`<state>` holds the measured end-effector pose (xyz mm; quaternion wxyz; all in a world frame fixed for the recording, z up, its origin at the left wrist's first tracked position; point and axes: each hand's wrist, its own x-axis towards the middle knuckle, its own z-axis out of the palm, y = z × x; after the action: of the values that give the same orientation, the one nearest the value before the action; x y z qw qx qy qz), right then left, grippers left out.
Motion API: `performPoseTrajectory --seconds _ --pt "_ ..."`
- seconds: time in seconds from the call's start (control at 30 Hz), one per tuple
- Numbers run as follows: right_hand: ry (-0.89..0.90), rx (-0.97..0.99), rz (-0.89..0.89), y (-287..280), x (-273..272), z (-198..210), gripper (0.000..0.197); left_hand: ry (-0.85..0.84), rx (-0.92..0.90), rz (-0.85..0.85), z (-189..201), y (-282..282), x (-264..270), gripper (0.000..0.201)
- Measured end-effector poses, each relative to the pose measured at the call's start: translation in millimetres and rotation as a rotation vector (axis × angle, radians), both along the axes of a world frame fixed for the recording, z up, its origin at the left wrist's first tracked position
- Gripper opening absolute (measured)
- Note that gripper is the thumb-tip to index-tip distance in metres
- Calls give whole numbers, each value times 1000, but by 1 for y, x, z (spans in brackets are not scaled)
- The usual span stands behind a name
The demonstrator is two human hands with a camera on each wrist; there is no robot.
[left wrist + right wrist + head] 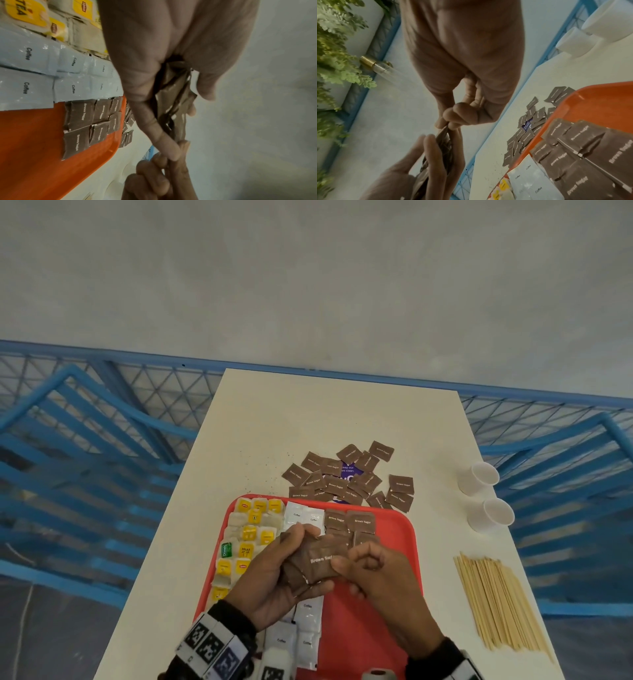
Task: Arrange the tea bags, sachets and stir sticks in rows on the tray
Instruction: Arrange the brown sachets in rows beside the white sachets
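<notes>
Above the red tray [397,546], my left hand [298,563] grips a stack of brown sugar sachets [320,559]. My right hand [340,570] pinches the right edge of that stack between thumb and forefinger. The left wrist view shows the stack [173,94] fanned between my left thumb and fingers. On the tray lie yellow-tagged tea bags [250,535] at the left, white coffee sachets [305,517] in the middle, and rows of brown sugar sachets [359,522] to their right. Wooden stir sticks [496,601] lie in a bundle on the table at the right.
A loose pile of brown sugar sachets [342,477] lies on the white table [274,422] just beyond the tray, over a purple card. Two white paper cups [479,477] lie on their sides near the right edge. Blue railings surround the table.
</notes>
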<state>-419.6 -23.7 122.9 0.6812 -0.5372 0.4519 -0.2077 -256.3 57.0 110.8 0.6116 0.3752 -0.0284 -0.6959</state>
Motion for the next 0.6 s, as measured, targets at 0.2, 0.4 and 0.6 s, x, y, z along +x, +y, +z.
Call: performPoseTrajectory --seconds 0.2,0.4,0.6 --pt "-106 33 -22 1 -1 7 17 -77 33 21 3 1 1 43" --pt "-60 -44 -6 1 -3 7 6 -541 21 -70 -3 3 0 38" --pt "40 -180 17 -2 -5 4 7 -634 60 -66 -7 5 -1 39"
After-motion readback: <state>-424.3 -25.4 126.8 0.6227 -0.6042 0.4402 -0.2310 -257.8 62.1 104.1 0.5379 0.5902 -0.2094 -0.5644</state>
